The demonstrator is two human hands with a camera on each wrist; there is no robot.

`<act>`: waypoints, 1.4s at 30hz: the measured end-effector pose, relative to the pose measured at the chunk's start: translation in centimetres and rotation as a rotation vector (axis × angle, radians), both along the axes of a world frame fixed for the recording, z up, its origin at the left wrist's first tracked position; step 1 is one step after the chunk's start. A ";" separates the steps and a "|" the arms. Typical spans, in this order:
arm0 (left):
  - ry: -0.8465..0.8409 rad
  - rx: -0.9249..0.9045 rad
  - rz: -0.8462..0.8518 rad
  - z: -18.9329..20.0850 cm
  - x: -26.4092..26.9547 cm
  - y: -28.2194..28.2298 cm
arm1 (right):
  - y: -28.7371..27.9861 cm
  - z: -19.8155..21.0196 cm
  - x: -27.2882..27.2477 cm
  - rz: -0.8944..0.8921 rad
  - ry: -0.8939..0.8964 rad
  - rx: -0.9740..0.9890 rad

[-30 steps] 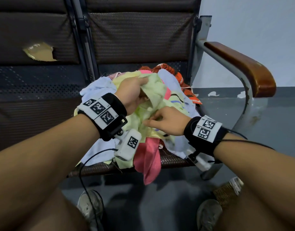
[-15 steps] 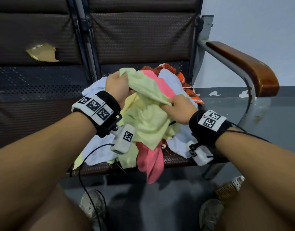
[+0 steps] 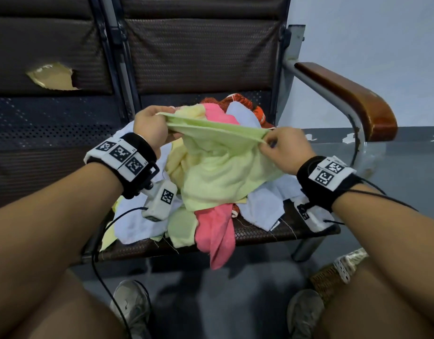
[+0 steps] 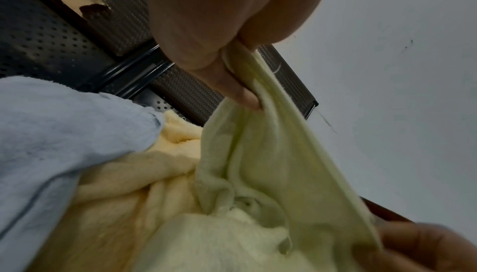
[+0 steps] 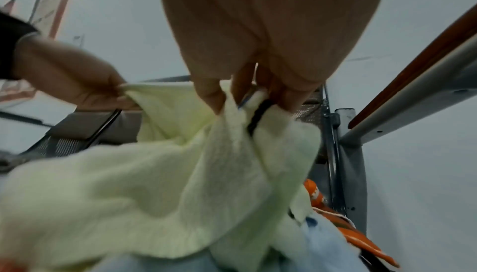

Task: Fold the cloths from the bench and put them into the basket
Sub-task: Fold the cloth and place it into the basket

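A light green cloth (image 3: 223, 167) is stretched between both hands above a heap of cloths on the bench seat (image 3: 260, 234). My left hand (image 3: 152, 123) pinches its left top corner; thumb and fingers clamp the cloth (image 4: 258, 133) in the left wrist view. My right hand (image 3: 284, 148) pinches the right top corner, and the cloth (image 5: 180, 174) hangs below the fingers (image 5: 211, 96). Under it lie a pink cloth (image 3: 218, 231), a pale yellow cloth (image 3: 176, 162), light blue cloths (image 3: 135, 221) and an orange cloth (image 3: 257, 111). A woven basket (image 3: 333, 277) peeks out by my right knee.
The dark bench backrest (image 3: 199, 50) stands behind the heap. A wooden armrest (image 3: 353, 94) on a grey metal frame juts out at the right. The left seat back has a torn hole (image 3: 52, 77). My shoes (image 3: 130, 304) rest on the grey floor below.
Both hands have lifted the green cloth off the heap and moved apart, pulling its top edge taut between them. The right hand moved to the right.
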State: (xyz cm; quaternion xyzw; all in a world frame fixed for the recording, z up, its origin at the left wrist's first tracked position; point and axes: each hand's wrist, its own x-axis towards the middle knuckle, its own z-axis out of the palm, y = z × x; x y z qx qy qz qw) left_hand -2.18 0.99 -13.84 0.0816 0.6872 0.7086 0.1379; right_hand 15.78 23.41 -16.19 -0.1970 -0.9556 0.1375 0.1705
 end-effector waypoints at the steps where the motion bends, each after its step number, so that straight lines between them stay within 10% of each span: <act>1: 0.001 -0.006 0.011 -0.2 0.0 0.0 | -0.2 -0.6 0.1 0.039 -0.079 0.003; 7: 0.034 -0.072 0.041 -0.9 -1.5 -0.8 | -1.2 -3.4 0.0 0.118 -0.468 0.100; 16: -0.070 -0.291 -0.026 -2.1 -2.1 -2.1 | 1.7 -0.9 1.3 0.027 0.092 -0.241; 19: 0.059 -0.421 -0.112 -1.7 -1.9 -2.2 | 2.4 -0.4 1.9 0.032 0.098 -0.195; 25: 0.068 -0.100 -0.228 0.7 -1.0 -2.2 | 2.8 1.4 2.7 0.053 -0.004 -0.076; 32: 0.623 -0.448 -0.064 4.6 0.0 -1.6 | 3.2 8.4 2.0 -0.046 0.098 -0.111; 42: 0.512 -0.023 -0.097 14.1 -0.6 -0.6 | 3.0 18.6 3.5 -0.005 0.254 -0.383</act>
